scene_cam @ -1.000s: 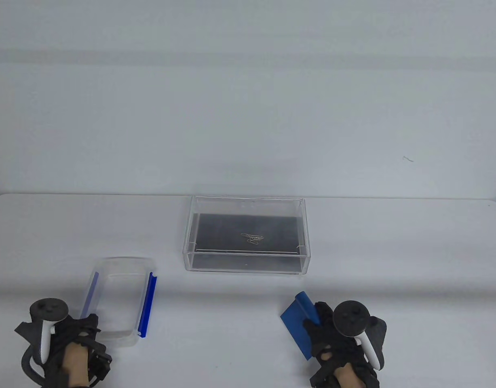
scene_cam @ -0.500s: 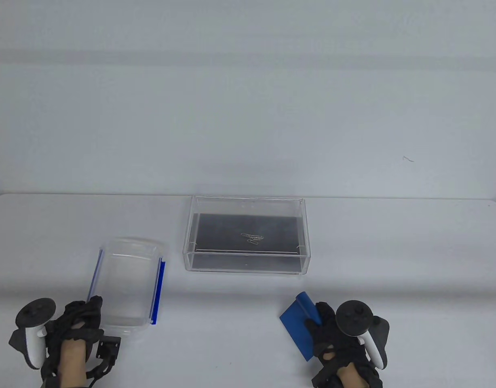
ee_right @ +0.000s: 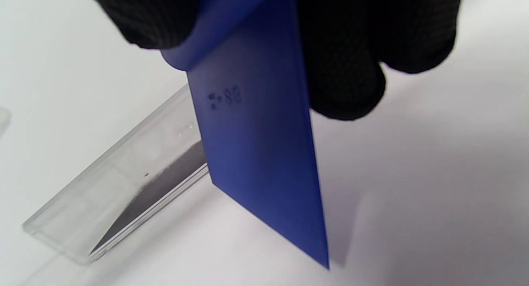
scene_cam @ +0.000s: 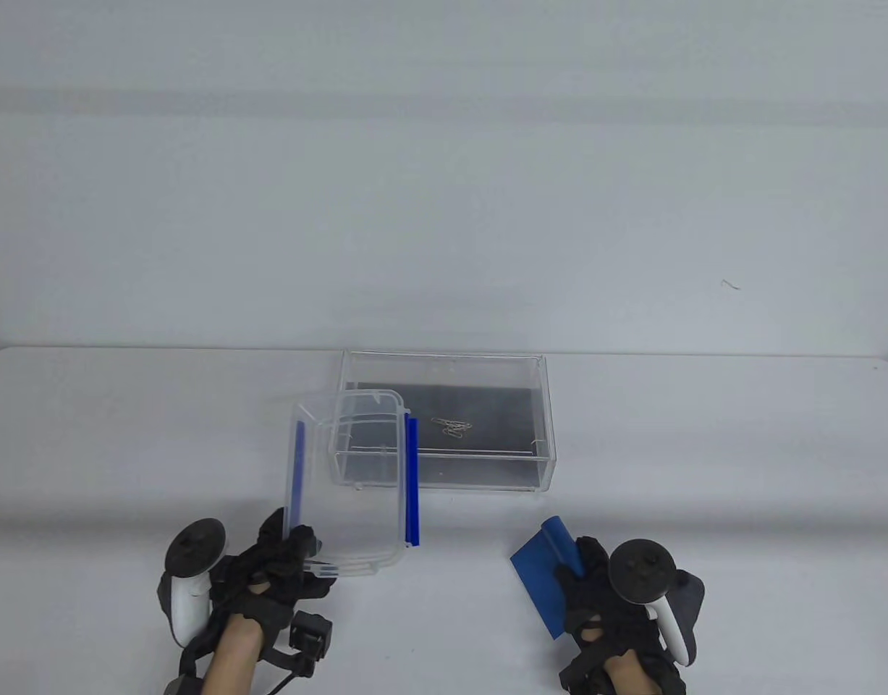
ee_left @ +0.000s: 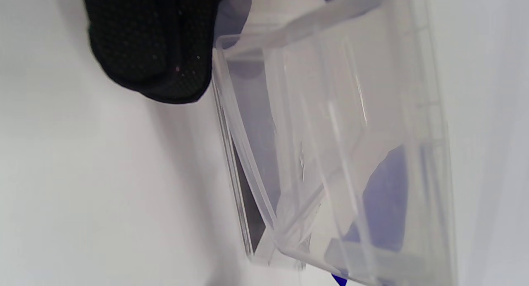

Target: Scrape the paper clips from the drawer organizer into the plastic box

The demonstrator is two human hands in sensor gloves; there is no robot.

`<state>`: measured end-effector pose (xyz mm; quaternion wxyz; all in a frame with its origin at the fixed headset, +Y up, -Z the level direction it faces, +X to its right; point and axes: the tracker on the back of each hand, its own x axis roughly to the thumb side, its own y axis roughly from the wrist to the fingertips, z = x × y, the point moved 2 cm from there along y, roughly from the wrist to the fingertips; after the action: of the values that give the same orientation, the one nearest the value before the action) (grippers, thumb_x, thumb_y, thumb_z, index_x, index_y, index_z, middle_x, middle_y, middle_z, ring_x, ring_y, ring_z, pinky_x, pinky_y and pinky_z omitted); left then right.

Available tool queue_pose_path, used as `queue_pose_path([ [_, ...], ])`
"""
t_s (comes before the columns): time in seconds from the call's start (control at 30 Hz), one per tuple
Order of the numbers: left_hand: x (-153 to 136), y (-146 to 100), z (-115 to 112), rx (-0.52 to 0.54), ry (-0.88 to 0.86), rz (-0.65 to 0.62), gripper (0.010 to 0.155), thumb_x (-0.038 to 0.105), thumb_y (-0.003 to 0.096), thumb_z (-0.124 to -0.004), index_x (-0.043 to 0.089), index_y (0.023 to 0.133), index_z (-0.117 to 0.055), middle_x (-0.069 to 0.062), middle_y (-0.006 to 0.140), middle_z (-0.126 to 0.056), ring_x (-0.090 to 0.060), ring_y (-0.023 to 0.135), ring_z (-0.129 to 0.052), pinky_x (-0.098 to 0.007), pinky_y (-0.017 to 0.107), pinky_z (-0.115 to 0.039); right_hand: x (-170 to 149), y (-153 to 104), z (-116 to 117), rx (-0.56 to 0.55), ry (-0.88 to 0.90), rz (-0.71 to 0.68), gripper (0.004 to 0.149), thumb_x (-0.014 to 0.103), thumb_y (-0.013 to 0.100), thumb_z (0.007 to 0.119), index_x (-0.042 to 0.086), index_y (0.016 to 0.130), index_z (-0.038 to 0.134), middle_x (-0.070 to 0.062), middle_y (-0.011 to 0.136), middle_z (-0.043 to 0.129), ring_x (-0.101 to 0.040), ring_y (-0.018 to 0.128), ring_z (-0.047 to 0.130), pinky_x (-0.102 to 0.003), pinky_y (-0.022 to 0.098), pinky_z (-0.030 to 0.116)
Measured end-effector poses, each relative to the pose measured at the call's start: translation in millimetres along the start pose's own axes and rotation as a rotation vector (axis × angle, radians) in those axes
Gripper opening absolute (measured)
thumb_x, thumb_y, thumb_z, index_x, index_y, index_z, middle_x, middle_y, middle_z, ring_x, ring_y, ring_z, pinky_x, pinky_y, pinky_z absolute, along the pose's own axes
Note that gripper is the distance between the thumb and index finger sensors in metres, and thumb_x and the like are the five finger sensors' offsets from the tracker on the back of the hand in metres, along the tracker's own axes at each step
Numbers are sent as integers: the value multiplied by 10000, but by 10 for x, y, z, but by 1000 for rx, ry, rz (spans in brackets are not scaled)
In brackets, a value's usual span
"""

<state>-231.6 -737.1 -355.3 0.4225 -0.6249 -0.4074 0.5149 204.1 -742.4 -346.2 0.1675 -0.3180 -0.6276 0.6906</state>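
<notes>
Paper clips [scene_cam: 452,426] are lying in a small tangle on the dark floor of the clear drawer organizer [scene_cam: 545,405], slightly right of its middle, none yet scraped out. I am gripping the near end of the plastic box [scene_cam: 349,478] with my left hand [scene_cam: 273,572], fingers clenched on its rim, and the box with its blue side latches is overlapping the organizer's left front corner in the table view; I cannot tell whether it is lifted clear or touching that corner. My right hand [scene_cam: 595,586] is clenching the blue scraper [ee_right: 256,153] near the table's front, well apart from the clips, blade pointing down toward the organizer's front wall in the right wrist view. My worry is that the box, held only by one end, could tip or knock the organizer and scatter the clips. If I am setting its mouth too high or off to one side, scraped clips could catch on the organizer's wall or drop onto the table [scene_cam: 704,449].
</notes>
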Motion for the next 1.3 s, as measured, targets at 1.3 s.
queue_pose_path([
  [1.3, -578, 171, -881, -256, -7, 261, 818, 513, 512, -508, 48, 943, 9, -267, 961, -237, -462, 759, -775, -465, 527, -795, 1883, 1172, 145, -91, -235, -429, 622, 257, 431, 802, 432, 938, 485, 3, 1024, 604, -288, 951, 674, -524, 737, 545],
])
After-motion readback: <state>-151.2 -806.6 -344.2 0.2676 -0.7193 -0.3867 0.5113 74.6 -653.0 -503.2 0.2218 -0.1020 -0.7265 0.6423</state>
